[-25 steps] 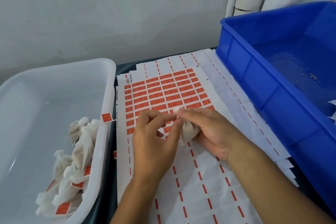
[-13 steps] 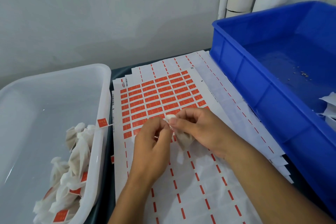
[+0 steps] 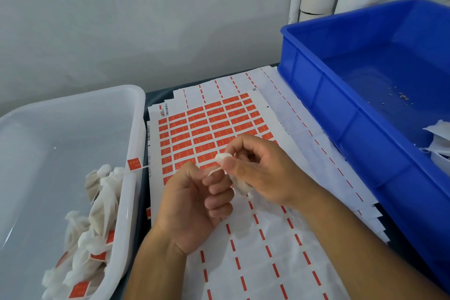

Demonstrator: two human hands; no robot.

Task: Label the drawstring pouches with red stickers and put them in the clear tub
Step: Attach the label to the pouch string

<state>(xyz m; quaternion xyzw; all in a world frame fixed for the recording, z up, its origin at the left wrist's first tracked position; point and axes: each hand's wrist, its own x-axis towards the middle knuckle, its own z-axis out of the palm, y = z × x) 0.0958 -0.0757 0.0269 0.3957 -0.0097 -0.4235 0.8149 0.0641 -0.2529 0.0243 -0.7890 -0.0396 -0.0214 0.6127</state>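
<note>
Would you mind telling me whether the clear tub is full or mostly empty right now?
Mostly empty. The clear tub holds only a small pile of labelled pouches along its near right side; the rest of its floor shows bare.

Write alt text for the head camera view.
Two hands hold a small white drawstring pouch above a sheet of red stickers: the right hand grips the pouch and the left hand pinches its string. A clear tub of labelled pouches sits left, a blue crate right.

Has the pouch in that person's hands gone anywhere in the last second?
No. The pouch stays pinched between both hands over the sticker sheet, beside the clear tub, not yet in it.
</note>
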